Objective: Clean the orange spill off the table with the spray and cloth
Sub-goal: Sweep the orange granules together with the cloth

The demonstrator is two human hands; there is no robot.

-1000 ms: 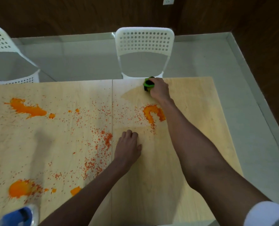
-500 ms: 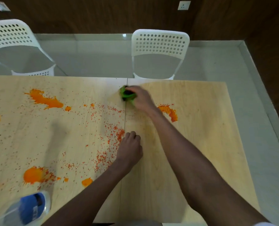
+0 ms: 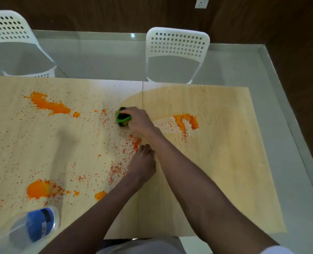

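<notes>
A green and black cloth [image 3: 122, 119] lies bunched on the light wooden table [image 3: 225, 162], gripped from the right by my right hand [image 3: 140, 121]. Orange spill covers the table: a long splash [image 3: 49, 105] at the far left, a blot [image 3: 39, 188] at the near left, a smeared patch [image 3: 185, 121] right of my hand, and fine speckles [image 3: 119, 151] through the middle. My left hand [image 3: 142, 165] rests on the table near the centre seam, fingers curled under. The spray bottle [image 3: 33, 226], clear with a blue label, stands at the near left corner.
Two white perforated chairs stand beyond the far table edge, one behind the middle [image 3: 176, 54] and one at the far left [image 3: 11, 43]. A damp, darker wiped area spreads over the table's right half. Grey floor and dark wood walls surround the table.
My right hand has dragged the cloth leftward and toward me, from the far edge near the chair across the centre seam into the speckled area. My left hand has stayed put.
</notes>
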